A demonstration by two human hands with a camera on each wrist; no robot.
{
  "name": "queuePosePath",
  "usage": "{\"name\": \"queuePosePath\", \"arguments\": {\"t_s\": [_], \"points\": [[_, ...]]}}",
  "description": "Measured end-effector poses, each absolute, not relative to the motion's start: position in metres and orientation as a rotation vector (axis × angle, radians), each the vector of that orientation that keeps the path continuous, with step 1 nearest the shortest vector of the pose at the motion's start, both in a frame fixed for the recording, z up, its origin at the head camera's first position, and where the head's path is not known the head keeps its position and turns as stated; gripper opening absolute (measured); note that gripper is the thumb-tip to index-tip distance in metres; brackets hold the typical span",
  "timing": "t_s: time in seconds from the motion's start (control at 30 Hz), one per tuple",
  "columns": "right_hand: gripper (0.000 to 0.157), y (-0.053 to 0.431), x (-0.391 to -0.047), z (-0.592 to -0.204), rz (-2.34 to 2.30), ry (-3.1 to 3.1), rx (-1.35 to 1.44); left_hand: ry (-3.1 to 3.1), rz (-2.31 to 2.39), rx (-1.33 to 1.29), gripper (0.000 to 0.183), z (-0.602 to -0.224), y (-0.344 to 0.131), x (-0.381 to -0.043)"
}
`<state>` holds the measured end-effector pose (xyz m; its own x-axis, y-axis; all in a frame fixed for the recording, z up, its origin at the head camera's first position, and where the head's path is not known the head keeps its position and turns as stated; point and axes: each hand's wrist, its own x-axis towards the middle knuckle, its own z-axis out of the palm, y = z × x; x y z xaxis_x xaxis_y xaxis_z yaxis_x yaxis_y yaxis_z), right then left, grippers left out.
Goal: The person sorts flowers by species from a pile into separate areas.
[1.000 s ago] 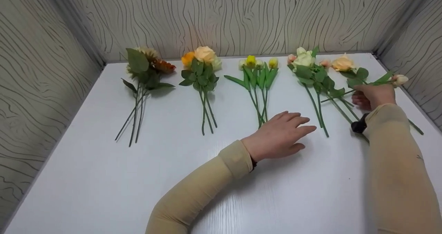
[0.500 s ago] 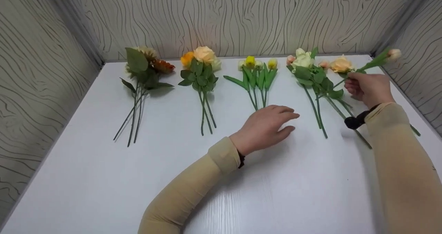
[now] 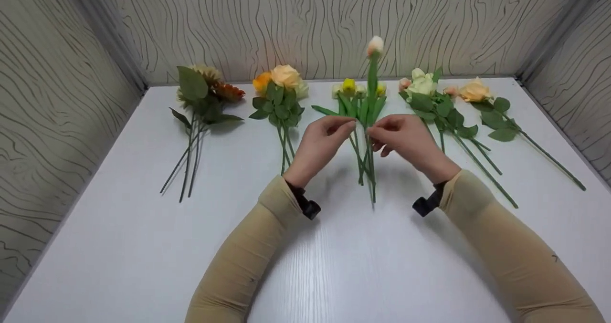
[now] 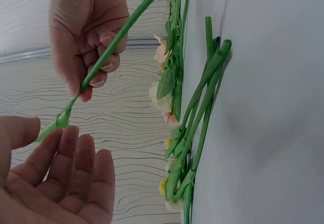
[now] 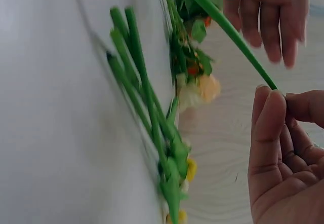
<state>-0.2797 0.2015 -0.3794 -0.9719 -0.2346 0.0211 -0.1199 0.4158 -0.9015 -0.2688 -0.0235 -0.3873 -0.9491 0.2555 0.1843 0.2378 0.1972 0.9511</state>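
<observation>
A pale pink-white tulip (image 3: 375, 46) stands upright over the table, bloom up, with its long green stem pointing down. My right hand (image 3: 405, 137) pinches this stem between thumb and fingertips just below the leaves; the right wrist view shows the stem (image 5: 230, 30) running out of the pinch. Facing it, my left hand (image 3: 322, 144) is held close to the stem, thumb and fingers parted in the left wrist view, around the leaf base (image 4: 62, 118). Behind and below lies a bunch of yellow and white tulips (image 3: 349, 85), partly hidden by the held tulip.
Left of the tulips lie a bunch of orange and cream roses (image 3: 285, 76) and one with rust-coloured flowers (image 3: 228, 92). To the right are a pale green and pink bunch (image 3: 422, 83) and a single peach rose (image 3: 475, 90). A patterned wall (image 3: 315, 27) closes off the back.
My right hand has lifted the tulip from the right side and carried it left to the middle, turning it upright. My left hand has moved left and up, to beside the stem.
</observation>
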Motion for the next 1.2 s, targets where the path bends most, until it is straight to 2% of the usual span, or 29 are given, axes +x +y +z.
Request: {"name": "queuePosePath", "arguments": {"t_s": [0.1,0.27,0.6,0.93,1.1,1.2], "points": [[0.029,0.180,-0.269,-0.381,-1.512,2.588,-0.439,2.330,1.998,0.435,0.028,-0.389,-0.028,-0.272],[0.019,0.163,-0.258,-0.385,-1.436,2.654,-0.470,2.223,2.085,0.377,0.020,-0.391,-0.029,-0.276],[0.035,0.163,-0.254,-0.402,-1.675,2.332,-0.351,2.086,2.199,0.284,0.023,-0.391,-0.027,-0.276],[0.036,0.168,-0.256,-0.405,-1.718,2.299,-0.326,2.063,2.202,0.336,0.033,-0.391,-0.028,-0.275],[0.036,0.179,-0.275,-0.395,-1.671,2.352,-0.243,2.448,1.968,0.457,0.044,-0.388,-0.030,-0.274],[0.041,0.188,-0.292,-0.392,-1.661,2.342,-0.150,2.876,1.510,0.544,0.053,-0.390,-0.030,-0.275]]}}
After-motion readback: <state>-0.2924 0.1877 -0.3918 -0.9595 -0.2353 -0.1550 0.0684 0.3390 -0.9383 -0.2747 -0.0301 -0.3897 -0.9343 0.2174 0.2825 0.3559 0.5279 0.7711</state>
